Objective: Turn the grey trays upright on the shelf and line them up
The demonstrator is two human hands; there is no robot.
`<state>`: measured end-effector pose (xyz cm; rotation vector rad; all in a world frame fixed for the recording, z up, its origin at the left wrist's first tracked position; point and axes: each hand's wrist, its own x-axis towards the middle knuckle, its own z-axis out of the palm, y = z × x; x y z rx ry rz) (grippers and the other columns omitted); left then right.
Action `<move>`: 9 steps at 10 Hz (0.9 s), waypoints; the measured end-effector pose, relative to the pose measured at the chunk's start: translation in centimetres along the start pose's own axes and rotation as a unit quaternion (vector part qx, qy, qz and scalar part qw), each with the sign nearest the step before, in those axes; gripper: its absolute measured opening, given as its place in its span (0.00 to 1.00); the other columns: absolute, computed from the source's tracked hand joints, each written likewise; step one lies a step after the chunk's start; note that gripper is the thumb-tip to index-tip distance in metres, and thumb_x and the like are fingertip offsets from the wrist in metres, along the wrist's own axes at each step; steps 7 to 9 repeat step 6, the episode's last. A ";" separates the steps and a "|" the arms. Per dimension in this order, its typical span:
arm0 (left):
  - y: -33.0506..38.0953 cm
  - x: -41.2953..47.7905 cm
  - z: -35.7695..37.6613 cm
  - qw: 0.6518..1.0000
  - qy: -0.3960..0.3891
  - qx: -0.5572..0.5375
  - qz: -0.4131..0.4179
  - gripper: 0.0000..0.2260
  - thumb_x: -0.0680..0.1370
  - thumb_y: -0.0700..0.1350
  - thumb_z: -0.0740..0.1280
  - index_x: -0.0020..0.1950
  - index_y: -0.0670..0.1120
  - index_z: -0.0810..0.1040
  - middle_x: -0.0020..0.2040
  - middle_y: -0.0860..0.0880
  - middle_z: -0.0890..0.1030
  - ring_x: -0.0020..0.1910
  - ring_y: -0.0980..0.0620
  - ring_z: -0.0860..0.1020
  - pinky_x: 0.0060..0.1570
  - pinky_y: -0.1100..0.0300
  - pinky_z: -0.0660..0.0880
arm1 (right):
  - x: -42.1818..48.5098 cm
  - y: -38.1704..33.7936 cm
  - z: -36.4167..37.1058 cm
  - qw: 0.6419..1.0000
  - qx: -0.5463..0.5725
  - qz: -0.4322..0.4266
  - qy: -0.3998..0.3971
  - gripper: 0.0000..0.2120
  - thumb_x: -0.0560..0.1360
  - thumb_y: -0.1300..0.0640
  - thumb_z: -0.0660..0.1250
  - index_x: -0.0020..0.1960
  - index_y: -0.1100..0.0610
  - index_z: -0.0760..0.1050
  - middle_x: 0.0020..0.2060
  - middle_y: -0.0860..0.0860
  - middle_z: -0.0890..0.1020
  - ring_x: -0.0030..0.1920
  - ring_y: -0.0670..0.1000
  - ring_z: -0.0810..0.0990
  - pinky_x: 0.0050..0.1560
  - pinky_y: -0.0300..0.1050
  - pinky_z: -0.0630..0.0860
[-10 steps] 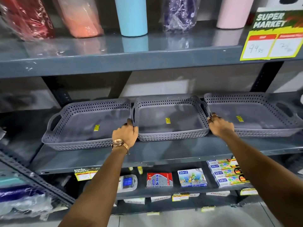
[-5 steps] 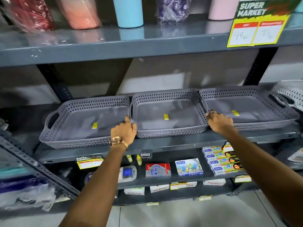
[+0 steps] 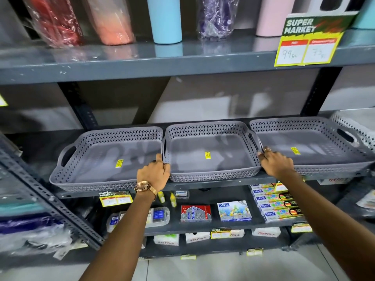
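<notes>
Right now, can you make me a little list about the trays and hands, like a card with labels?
trays: three grey trays, left, middle, right, all open side up
place: side by side on the grey shelf
stickers: a small yellow sticker inside each tray
left hand: wears a gold watch, grips the middle tray's left end
right hand: grips the middle tray's right end
shelf above: light blue tumbler

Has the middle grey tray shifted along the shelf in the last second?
No. The middle tray sits between its neighbours and at the shelf edge as before; only the camera moved.
</notes>
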<state>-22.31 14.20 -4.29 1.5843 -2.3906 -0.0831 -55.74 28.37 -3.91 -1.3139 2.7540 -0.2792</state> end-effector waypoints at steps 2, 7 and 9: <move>0.1 0.1 -0.3 1.000 0.002 0.000 0.005 0.16 0.79 0.50 0.53 0.64 0.43 0.66 0.51 0.40 0.83 0.47 0.37 0.81 0.44 0.50 0.73 | -0.5 -0.2 -0.3 1.000 0.004 -0.001 0.000 0.20 0.81 0.47 0.48 0.64 0.59 0.67 0.59 0.63 0.79 0.59 0.64 0.78 0.60 0.58 0.71; -0.9 -0.5 -1.0 0.999 0.023 0.018 0.018 0.23 0.80 0.59 0.49 0.62 0.44 0.69 0.53 0.41 0.83 0.52 0.38 0.80 0.46 0.49 0.74 | -2.2 -0.9 -1.3 0.992 0.004 0.009 0.122 0.37 0.77 0.33 0.43 0.67 0.61 0.68 0.63 0.62 0.78 0.63 0.62 0.75 0.61 0.58 0.69; -0.9 -0.5 -1.0 0.999 0.023 0.018 0.018 0.23 0.80 0.59 0.49 0.62 0.44 0.69 0.53 0.41 0.83 0.52 0.38 0.80 0.46 0.49 0.74 | -2.2 -0.9 -1.3 0.992 0.004 0.009 0.122 0.37 0.77 0.33 0.43 0.67 0.61 0.68 0.63 0.62 0.78 0.63 0.62 0.75 0.61 0.58 0.69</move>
